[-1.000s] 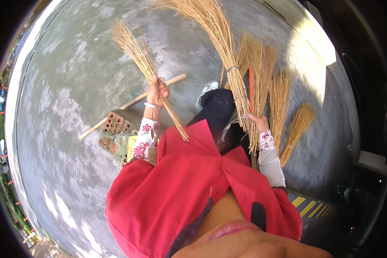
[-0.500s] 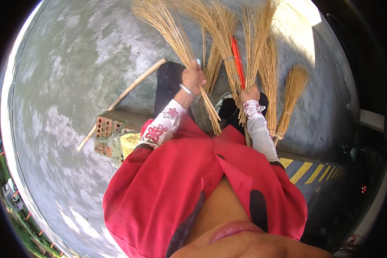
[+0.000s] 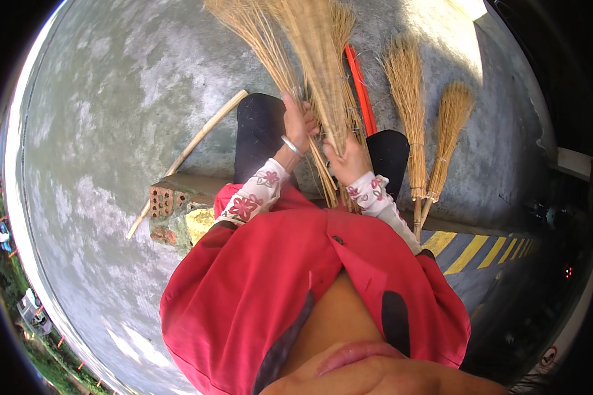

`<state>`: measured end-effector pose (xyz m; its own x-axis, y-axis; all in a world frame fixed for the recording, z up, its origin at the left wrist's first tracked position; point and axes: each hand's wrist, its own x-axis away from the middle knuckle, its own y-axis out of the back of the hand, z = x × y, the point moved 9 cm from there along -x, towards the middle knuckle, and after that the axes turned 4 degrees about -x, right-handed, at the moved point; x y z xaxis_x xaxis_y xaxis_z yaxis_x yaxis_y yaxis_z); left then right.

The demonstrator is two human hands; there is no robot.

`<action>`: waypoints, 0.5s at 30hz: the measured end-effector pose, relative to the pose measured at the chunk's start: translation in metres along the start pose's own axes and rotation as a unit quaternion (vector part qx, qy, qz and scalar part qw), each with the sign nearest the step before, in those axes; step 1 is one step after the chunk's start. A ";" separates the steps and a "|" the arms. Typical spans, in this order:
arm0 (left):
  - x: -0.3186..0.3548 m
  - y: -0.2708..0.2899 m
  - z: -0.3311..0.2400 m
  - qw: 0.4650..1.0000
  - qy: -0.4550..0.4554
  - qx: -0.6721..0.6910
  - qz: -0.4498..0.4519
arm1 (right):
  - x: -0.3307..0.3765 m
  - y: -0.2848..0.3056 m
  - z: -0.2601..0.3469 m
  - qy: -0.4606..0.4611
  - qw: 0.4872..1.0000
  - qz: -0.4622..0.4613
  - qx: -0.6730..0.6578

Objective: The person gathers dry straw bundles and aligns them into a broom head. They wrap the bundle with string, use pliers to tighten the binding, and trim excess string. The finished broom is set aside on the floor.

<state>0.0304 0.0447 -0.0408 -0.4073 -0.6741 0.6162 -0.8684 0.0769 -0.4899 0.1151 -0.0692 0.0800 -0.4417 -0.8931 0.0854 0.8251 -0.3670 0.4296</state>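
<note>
My left hand (image 3: 298, 122) is closed round the thin stalks of a straw bundle (image 3: 257, 43) that fans out toward the far side. Close beside it, my right hand (image 3: 349, 160) grips the lower end of a second, wider straw bundle (image 3: 316, 59), slightly blurred. The two bundles overlap between my knees. Behind them lies another bound bundle (image 3: 342, 29), partly hidden. A flat red strip (image 3: 360, 89) rests on the ground just right of the bundles.
Two tied straw brooms with stick handles, a taller broom (image 3: 408, 99) and a shorter broom (image 3: 449, 135), lie to the right. At left, a bare wooden stick (image 3: 201, 135) leans across hollow bricks (image 3: 168, 201). Yellow and black stripes (image 3: 468, 253) mark an edge at right.
My right hand has moved left, bringing its straw bundle across beside the one in my left hand. The red strip is more exposed. My left hand stays nearly in place.
</note>
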 end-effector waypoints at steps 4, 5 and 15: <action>0.007 0.006 -0.028 0.993 -0.116 -0.003 0.003 | -0.002 -0.042 0.005 -0.030 0.995 0.095 0.000; 0.010 0.009 -0.031 0.995 -0.101 0.015 0.009 | -0.002 -0.046 0.010 -0.013 0.995 0.102 -0.007; 0.061 -0.020 -0.117 0.984 -0.083 0.054 0.146 | -0.012 -0.072 0.078 0.113 0.988 0.097 0.041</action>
<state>-0.0100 0.0875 0.0787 -0.5753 -0.7462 0.3350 -0.6824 0.2122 -0.6995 0.0331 -0.0115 0.1180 -0.1802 -0.9833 -0.0259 0.8512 -0.1691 0.4969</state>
